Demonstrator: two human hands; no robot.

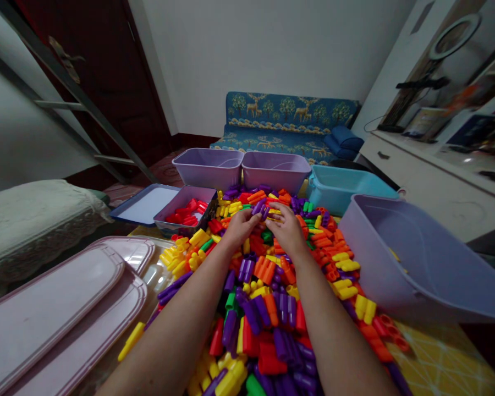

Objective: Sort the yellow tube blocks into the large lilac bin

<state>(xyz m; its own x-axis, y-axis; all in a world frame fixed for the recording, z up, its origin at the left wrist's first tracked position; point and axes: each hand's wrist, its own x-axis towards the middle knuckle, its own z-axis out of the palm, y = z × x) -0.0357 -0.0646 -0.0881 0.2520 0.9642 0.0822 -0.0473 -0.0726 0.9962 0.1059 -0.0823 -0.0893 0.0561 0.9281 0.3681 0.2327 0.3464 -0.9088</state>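
Bare forearms (334, 308) stretched over a heap of glossy plastic blocks (251, 317), many shaped like joined tubes, in purple, orange, yellow, red and green. Above the heap's far part, the left hand (240, 228) and right hand (287, 228) had their fingers pinched on a ribbed purple block (260, 209) between them. Smooth, round-cornered lilac tubs (383, 280) and a turquoise tub (334, 191) edged the bench (449, 352), its yellow cover line-patterned; flat, rimmed pale-pink lids (53, 302) overlapped at left.

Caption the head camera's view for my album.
A person's left grip and right grip hold purple pieces over a colourful plastic heap, with lilac bins and a turquoise bin beyond.
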